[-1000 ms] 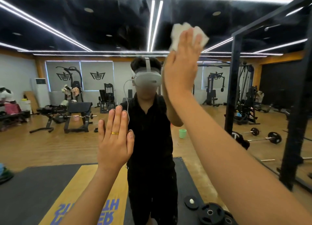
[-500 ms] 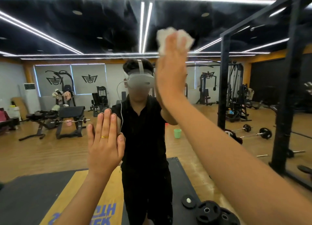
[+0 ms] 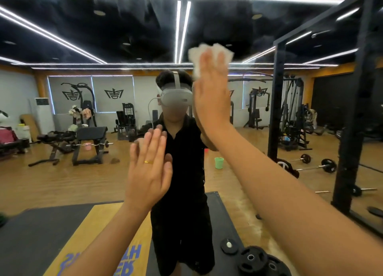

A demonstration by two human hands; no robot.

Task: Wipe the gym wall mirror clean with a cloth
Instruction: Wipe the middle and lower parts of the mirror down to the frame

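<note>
White cloth (image 3: 209,51) flat under right hand (image 3: 211,101) mid-wipe on mirror (image 3: 62,184), left hand (image 3: 149,172) flat too; next sweep fresh glass, I'd guess.

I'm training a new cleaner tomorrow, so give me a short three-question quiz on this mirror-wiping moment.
1. True or false: the left hand holds the cloth.
2. The right hand presses the cloth on the mirror with: A a curled fist, B straight fingers, C one fingertip only.
3. Fill in: the ring is on the ___ hand.
Key: 1 false; 2 B; 3 left.
</note>
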